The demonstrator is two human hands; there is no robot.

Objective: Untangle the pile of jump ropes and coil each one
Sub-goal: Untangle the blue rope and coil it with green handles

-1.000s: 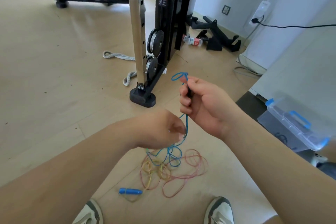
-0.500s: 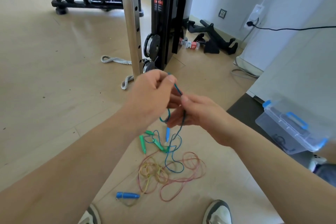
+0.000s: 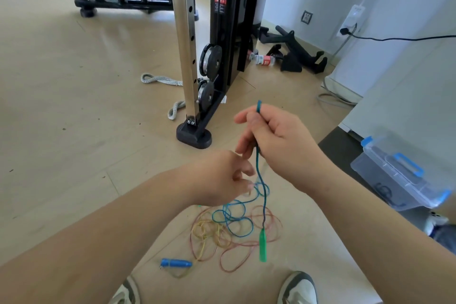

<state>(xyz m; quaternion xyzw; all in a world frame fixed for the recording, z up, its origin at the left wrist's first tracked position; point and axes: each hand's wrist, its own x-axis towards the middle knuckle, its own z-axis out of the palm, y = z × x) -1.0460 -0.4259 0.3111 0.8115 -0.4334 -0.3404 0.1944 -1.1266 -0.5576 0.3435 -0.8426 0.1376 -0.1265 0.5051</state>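
Observation:
A tangle of thin jump ropes lies on the floor between my feet: blue loops (image 3: 233, 217), red loops (image 3: 249, 252) and yellow loops (image 3: 207, 232). My right hand (image 3: 276, 145) grips a blue-green rope (image 3: 257, 168) held upright; its end sticks out above my fist. A green handle (image 3: 263, 245) hangs from that rope just above the pile. My left hand (image 3: 222, 177) is lower, fingers curled beside the hanging strand; whether it pinches the rope is hidden. A blue handle (image 3: 175, 263) lies on the floor at the pile's left.
A cable machine's steel post (image 3: 186, 52) and black foot (image 3: 193, 136) stand just beyond my hands. A grey braided rope (image 3: 158, 79) lies behind it. A clear lidded bin with blue clips (image 3: 397, 175) sits at right. My shoes (image 3: 297, 289) flank the pile.
My left hand dropped from up near the right hand to below it. The right hand rose, now holding the rope upright, and a green handle hangs free above the pile.

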